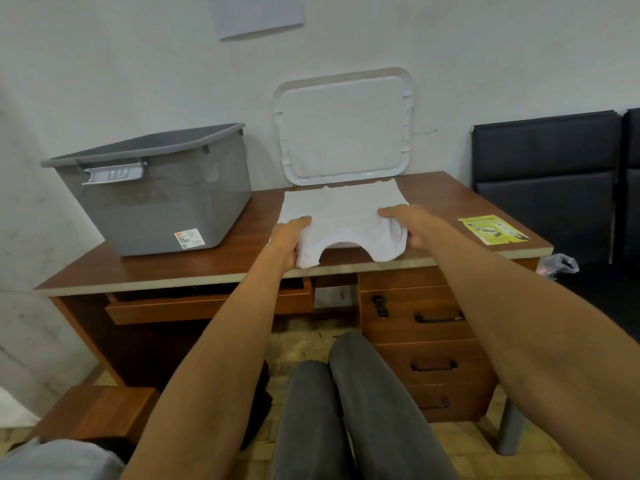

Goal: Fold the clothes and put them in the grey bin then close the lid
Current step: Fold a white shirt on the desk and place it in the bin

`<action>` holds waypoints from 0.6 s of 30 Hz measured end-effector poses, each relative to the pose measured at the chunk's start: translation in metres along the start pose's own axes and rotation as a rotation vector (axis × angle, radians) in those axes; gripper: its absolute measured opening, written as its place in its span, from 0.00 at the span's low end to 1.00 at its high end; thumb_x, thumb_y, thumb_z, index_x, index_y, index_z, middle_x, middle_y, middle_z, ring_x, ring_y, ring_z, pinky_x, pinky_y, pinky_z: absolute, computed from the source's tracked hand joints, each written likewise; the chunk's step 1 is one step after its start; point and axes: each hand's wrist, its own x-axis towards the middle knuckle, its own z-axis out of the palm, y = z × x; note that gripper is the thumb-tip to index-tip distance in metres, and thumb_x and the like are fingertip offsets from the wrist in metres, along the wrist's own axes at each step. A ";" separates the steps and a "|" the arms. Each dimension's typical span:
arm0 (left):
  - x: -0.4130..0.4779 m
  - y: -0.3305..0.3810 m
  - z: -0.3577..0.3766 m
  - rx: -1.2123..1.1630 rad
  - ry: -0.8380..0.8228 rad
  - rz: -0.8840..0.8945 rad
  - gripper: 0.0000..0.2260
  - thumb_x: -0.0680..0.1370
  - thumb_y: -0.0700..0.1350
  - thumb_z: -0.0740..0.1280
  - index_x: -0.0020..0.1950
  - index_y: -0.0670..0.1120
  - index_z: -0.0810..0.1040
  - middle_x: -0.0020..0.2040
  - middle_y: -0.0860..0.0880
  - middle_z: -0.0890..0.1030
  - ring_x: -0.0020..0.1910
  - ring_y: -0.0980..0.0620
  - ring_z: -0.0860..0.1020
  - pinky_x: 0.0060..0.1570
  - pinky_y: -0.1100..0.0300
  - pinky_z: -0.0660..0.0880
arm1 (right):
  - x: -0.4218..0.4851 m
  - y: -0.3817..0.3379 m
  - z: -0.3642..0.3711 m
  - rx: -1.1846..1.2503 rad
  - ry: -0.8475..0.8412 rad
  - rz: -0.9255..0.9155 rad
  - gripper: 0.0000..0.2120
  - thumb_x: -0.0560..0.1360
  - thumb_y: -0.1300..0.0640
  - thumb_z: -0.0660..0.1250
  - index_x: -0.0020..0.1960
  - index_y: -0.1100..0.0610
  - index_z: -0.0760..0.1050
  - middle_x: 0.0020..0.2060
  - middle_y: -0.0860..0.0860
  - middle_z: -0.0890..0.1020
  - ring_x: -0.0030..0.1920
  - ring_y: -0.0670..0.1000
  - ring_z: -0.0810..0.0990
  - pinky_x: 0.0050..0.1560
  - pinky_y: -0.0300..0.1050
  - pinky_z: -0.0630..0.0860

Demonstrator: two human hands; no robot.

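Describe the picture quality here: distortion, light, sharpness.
Head view: wide-angle stretch swells the forearms and skews the desk; flat, dim light leaves only a soft shadow beside the grey bin; the white lid nearly melts into the wall; the white shirt shows little texture.

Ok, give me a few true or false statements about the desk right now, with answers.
1. The left hand and right hand both grip the garment. True.
2. The lid is on the bin. False: the lid leans against the wall behind the desk, and the bin is open.
3. The bin stands left of the garment. True.
4. The leaflet lies in the bin. False: it lies on the desk's right end.
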 end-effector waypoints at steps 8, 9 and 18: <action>0.055 0.041 0.007 0.112 0.033 -0.091 0.30 0.71 0.48 0.77 0.70 0.43 0.73 0.59 0.44 0.83 0.55 0.43 0.83 0.57 0.47 0.81 | 0.037 -0.037 0.015 -0.091 0.014 0.087 0.23 0.76 0.53 0.74 0.67 0.60 0.75 0.59 0.61 0.82 0.57 0.59 0.83 0.54 0.54 0.82; 0.066 0.044 0.007 0.116 0.032 -0.104 0.31 0.70 0.48 0.77 0.71 0.44 0.73 0.59 0.44 0.83 0.55 0.43 0.83 0.56 0.47 0.81 | 0.043 -0.041 0.016 -0.095 0.017 0.098 0.25 0.72 0.51 0.76 0.65 0.60 0.76 0.57 0.59 0.83 0.56 0.59 0.83 0.57 0.55 0.82; 0.120 0.067 0.021 0.057 0.009 -0.172 0.13 0.78 0.41 0.74 0.61 0.42 0.78 0.51 0.44 0.84 0.46 0.46 0.83 0.44 0.52 0.82 | 0.111 -0.058 0.028 0.159 0.006 0.193 0.07 0.80 0.59 0.68 0.57 0.60 0.79 0.58 0.54 0.84 0.58 0.54 0.83 0.65 0.51 0.79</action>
